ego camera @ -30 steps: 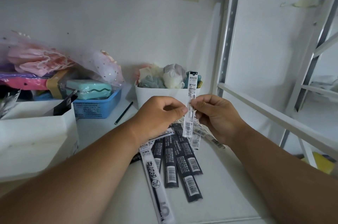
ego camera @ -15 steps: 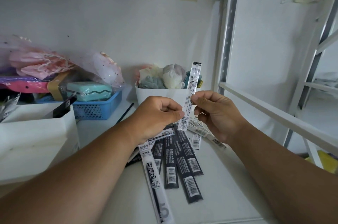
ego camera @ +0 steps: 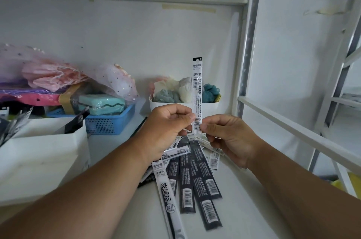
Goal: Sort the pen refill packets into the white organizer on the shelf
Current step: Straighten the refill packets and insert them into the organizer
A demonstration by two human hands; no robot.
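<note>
A white pen refill packet [ego camera: 197,90] stands upright in front of me, pinched at its lower end between my left hand [ego camera: 168,127] and my right hand [ego camera: 228,137]. Below my hands, a pile of several black and white refill packets [ego camera: 193,180] lies spread on the shelf. One long white packet [ego camera: 168,192] points toward me. The white organizer [ego camera: 41,152] stands at the left, with a few dark packets [ego camera: 77,121] sticking out of its top.
A blue basket [ego camera: 109,119] with a mint case sits behind the organizer, under pink bags [ego camera: 58,78]. A white tub [ego camera: 170,106] of soft items stands at the back. A black pencil [ego camera: 139,127] lies beside it. The shelf's white rail [ego camera: 293,131] runs along the right.
The held packet has turned from tilted to straight upright and sits higher, so both hands now pinch its bottom end. My hands have stayed in nearly the same place.
</note>
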